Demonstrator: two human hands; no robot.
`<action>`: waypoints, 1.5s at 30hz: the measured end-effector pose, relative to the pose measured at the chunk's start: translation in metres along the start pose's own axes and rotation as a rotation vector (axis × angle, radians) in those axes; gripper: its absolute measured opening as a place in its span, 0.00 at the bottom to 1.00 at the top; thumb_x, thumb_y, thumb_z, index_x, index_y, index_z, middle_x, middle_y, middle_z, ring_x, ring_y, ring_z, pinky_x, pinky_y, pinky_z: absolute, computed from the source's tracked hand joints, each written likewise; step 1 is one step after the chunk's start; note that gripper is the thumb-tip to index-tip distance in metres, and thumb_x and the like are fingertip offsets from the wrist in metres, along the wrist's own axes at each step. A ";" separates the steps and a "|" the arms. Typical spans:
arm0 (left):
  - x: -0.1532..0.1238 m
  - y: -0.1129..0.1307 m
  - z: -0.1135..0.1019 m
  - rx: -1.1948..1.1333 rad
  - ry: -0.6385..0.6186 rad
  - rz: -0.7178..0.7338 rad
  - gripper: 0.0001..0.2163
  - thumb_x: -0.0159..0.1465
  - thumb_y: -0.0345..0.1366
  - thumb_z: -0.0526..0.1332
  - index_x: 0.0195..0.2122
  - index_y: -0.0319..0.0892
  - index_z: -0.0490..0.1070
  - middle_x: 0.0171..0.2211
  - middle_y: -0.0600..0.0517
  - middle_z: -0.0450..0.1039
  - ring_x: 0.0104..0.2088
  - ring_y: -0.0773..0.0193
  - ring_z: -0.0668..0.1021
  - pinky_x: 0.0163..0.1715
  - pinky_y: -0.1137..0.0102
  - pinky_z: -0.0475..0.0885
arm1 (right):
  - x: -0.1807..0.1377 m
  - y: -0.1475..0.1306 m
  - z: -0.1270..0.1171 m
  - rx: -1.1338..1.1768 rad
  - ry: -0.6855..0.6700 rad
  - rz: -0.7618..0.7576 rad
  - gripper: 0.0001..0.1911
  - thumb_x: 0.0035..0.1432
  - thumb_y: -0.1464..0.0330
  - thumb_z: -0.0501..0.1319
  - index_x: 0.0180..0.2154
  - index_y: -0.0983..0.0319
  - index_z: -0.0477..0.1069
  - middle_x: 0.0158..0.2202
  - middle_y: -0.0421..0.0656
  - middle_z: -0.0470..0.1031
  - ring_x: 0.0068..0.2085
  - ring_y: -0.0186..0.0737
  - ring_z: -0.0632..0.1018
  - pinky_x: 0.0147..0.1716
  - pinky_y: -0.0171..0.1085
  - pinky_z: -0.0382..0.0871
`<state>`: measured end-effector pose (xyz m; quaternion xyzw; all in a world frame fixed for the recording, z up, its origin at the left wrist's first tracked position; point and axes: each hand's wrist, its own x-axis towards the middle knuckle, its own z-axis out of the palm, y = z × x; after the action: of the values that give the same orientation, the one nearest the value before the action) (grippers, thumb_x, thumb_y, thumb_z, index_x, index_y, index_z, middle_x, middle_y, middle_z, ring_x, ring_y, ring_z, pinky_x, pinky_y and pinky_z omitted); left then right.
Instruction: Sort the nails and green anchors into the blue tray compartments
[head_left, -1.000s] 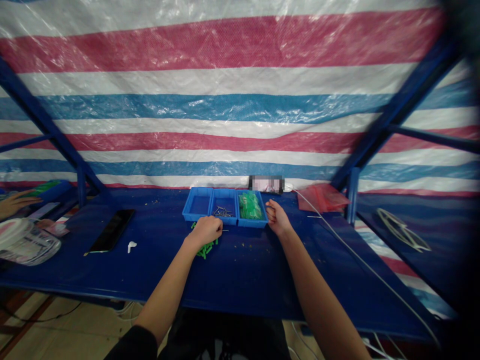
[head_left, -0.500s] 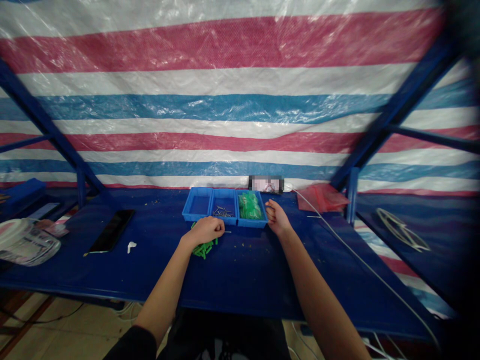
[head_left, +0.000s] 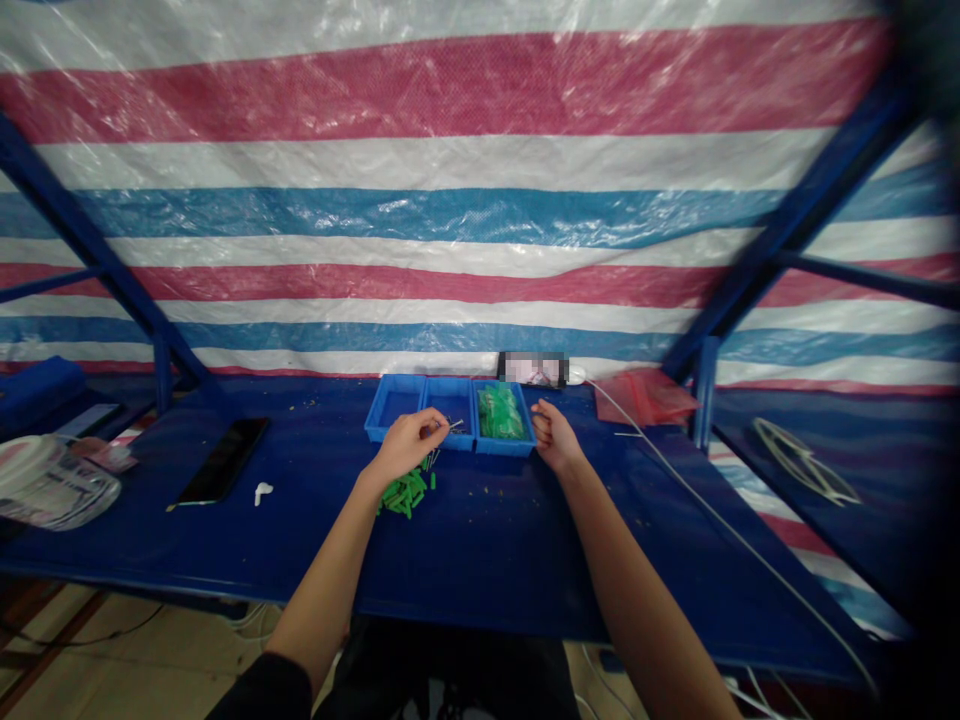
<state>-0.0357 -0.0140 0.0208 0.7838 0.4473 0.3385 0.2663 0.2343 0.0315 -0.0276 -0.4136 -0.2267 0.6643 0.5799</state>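
Note:
My left hand (head_left: 409, 442) is closed in a pinch over the front of the middle blue bin (head_left: 466, 443), with a thin silver screw (head_left: 457, 425) at its fingertips. More screws lie in that bin, partly covered by the hand. Below the hand, a loose pile of green wall plugs (head_left: 405, 494) rests on the table, with a few screws at its upper edge. My right hand (head_left: 553, 432) has curled fingers beside the right blue bin (head_left: 504, 448); what they hold, if anything, is hidden. Green pieces in clear plastic bags (head_left: 501, 411) fill the right bin.
The left blue bin (head_left: 400, 396) joins the row. On the blue table (head_left: 480, 560) lie a black phone (head_left: 223, 462), a white earbud (head_left: 262, 492) and a red plastic bag (head_left: 645, 396). A white cable (head_left: 701, 490) crosses the right side. A white tub (head_left: 56, 485) stands left.
My left hand has risen from just in front of the bins to over the middle bin, carrying the screw. More of the green pile shows. My right hand has stayed put.

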 end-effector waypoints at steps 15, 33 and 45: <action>0.001 0.000 0.005 0.199 0.165 -0.063 0.09 0.61 0.39 0.55 0.33 0.42 0.71 0.20 0.57 0.69 0.22 0.70 0.70 0.24 0.76 0.60 | -0.002 0.000 0.002 -0.012 -0.007 -0.016 0.10 0.57 0.64 0.53 0.26 0.62 0.62 0.07 0.28 0.44 0.09 0.24 0.45 0.06 0.25 0.38; -0.005 0.004 -0.003 0.484 -0.187 -0.029 0.08 0.57 0.41 0.59 0.30 0.43 0.73 0.25 0.54 0.75 0.28 0.64 0.76 0.28 0.73 0.63 | 0.000 0.000 -0.001 -0.045 -0.032 -0.034 0.10 0.54 0.62 0.56 0.27 0.61 0.61 0.07 0.27 0.45 0.09 0.24 0.45 0.06 0.25 0.39; -0.006 -0.009 0.001 0.617 -0.349 -0.085 0.05 0.53 0.34 0.60 0.29 0.44 0.75 0.29 0.50 0.76 0.33 0.58 0.77 0.31 0.70 0.66 | 0.001 0.001 -0.002 -0.040 -0.023 -0.020 0.10 0.54 0.61 0.57 0.27 0.60 0.60 0.07 0.27 0.45 0.09 0.24 0.46 0.07 0.25 0.38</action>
<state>-0.0418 -0.0151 0.0118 0.8540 0.5085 0.0373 0.1032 0.2350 0.0316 -0.0298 -0.4151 -0.2507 0.6585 0.5755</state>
